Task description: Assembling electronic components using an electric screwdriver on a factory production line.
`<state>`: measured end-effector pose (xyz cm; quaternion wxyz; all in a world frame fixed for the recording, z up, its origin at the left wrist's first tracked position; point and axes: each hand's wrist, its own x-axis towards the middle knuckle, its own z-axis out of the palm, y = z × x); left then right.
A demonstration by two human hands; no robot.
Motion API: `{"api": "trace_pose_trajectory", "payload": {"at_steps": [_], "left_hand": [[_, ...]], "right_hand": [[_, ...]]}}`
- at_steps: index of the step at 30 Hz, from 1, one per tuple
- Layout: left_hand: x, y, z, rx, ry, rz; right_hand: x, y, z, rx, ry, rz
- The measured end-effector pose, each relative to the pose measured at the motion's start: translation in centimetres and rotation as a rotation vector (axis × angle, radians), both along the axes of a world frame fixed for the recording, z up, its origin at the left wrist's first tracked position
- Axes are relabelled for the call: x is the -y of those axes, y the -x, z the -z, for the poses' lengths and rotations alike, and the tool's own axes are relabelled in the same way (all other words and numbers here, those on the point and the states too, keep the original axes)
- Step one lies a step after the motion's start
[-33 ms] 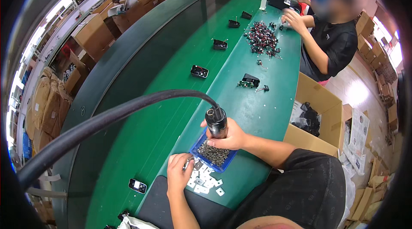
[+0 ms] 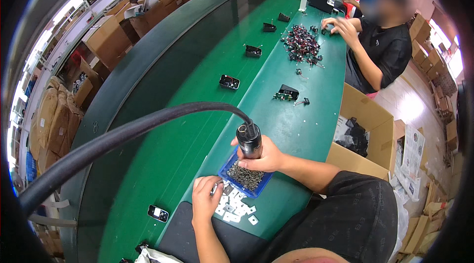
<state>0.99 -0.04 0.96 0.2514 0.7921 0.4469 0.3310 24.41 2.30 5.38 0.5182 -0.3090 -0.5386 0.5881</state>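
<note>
My right hand (image 2: 267,157) is wrapped round a black electric screwdriver (image 2: 248,140), whose thick black cable (image 2: 163,116) arches away to the left. It hovers above a blue tray (image 2: 267,182) full of small screws (image 2: 245,176). My left hand (image 2: 203,198) rests beside the tray, fingers curled and thumb drawn in, at the edge of a pile of small white square plates (image 2: 236,208). What its fingers pinch, if anything, is hidden. Under my left forearm lies a dark mat (image 2: 185,231).
Left of the bench, a green conveyor belt (image 2: 182,139) carries black-and-white device housings (image 2: 229,82). Farther up the bench are a black housing with a circuit board (image 2: 286,93) and a heap of wired parts (image 2: 302,45). A co-worker (image 2: 380,41) sits beyond an open carton (image 2: 377,137).
The co-worker's hands have shifted slightly over the far end of the bench. My own hands and the screwdriver stay in place.
</note>
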Motion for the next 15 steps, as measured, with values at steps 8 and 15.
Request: {"api": "trace_pose_trajectory", "payload": {"at_steps": [8,15], "left_hand": [[-0.04,0.21,0.46,0.023,0.007,0.005],[0.07,0.13,0.18,0.030,0.040,-0.027]], "right_hand": [[-0.07,-0.07,0.02,0.008,-0.017,0.005],[-0.07,-0.11,-0.10,-0.008,-0.001,-0.004]]}}
